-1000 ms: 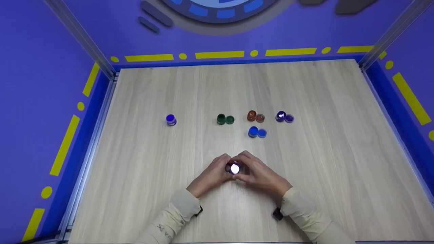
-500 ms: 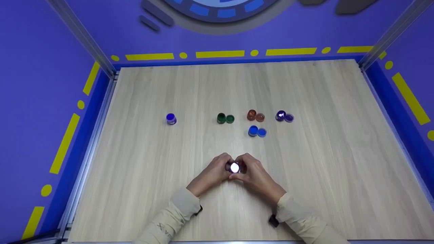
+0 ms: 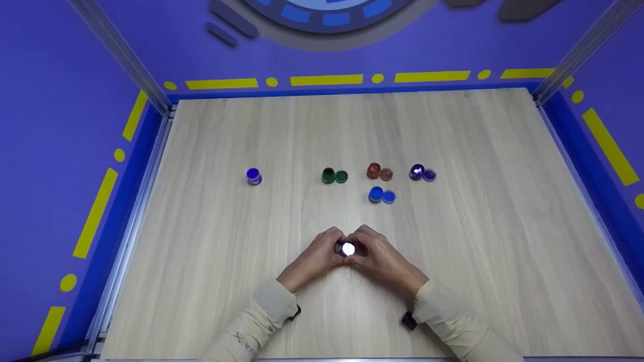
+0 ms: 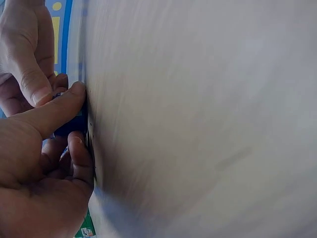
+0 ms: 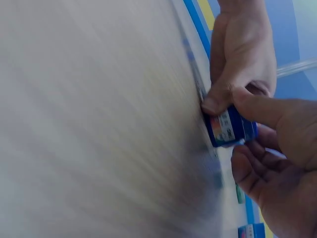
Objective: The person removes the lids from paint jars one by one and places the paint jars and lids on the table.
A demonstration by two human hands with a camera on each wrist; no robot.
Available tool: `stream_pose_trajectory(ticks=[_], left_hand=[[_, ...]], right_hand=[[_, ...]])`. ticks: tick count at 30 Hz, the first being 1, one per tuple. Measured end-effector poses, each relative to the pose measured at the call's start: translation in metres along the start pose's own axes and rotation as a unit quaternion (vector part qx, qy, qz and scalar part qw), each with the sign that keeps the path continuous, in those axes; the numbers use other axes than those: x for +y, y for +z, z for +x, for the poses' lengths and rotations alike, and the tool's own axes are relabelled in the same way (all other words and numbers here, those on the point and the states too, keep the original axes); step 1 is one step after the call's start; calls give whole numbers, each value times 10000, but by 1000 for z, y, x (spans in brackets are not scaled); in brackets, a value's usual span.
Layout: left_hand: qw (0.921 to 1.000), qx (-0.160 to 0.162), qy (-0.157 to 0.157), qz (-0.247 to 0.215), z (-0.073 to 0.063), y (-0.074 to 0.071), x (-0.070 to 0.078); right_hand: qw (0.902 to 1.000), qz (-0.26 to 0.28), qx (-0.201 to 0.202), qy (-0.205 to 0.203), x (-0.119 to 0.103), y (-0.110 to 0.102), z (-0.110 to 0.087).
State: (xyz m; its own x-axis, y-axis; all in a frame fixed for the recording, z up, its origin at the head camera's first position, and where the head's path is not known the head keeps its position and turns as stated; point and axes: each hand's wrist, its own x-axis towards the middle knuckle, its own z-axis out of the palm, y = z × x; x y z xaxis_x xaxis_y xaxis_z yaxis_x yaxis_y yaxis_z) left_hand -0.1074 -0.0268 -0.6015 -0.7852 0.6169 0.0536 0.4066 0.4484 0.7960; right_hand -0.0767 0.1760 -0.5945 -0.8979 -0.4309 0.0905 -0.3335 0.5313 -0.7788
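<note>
A small dark-blue paint jar (image 5: 225,128) with a printed label is held between both hands, low over the table near the front middle. In the head view its top (image 3: 348,249) shows as a bright white glare. My left hand (image 3: 317,256) grips the jar's body, its thumb against the label in the right wrist view. From the other side my right hand (image 3: 385,259) pinches the lid end with thumb and fingers. Much of the jar (image 4: 69,129) is hidden by fingers in the left wrist view.
Beyond the hands stand open jars with lids beside them: green (image 3: 328,175), orange-brown (image 3: 373,171), blue (image 3: 376,194) and purple (image 3: 416,172). Another purple-topped jar (image 3: 253,176) stands alone at left. Blue-purple walls (image 3: 322,65) enclose the wooden table (image 3: 226,136) at back and sides.
My right hand's fingers have drawn in around the jar's top, and its wrist swung slightly left, then a little back right. My left hand and the jar stay nearly in place.
</note>
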Motion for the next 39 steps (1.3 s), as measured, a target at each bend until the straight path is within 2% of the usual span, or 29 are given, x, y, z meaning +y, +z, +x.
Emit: stream_pose_trajectory(ticks=[5,12,21,26,30,33,39], left_hand=[[10000,-36,-91,-5,-2,-1,2],[9997,-107,-205,31,-1,-1,4],[9995,-144,-261,85,0,-1,3],[9995,-154,-283,66,1,-1,2],[9994,-143,-302,-70,1,-1,2],[9995,-120,-269,-134,1,0,1],[9998,-23,-186,33,0,2,1]], right_hand=[[9984,-192,-327,-417,3,-6,3],[9955,-370,-808,-316,2,-11,4],[9933,-421,-859,-642,6,-10,4],[9970,-262,-491,-543,9,-9,1],[9996,-67,196,-208,7,-6,0],[9975,-98,700,61,5,-1,0],[9938,-258,1035,306,0,8,-4]])
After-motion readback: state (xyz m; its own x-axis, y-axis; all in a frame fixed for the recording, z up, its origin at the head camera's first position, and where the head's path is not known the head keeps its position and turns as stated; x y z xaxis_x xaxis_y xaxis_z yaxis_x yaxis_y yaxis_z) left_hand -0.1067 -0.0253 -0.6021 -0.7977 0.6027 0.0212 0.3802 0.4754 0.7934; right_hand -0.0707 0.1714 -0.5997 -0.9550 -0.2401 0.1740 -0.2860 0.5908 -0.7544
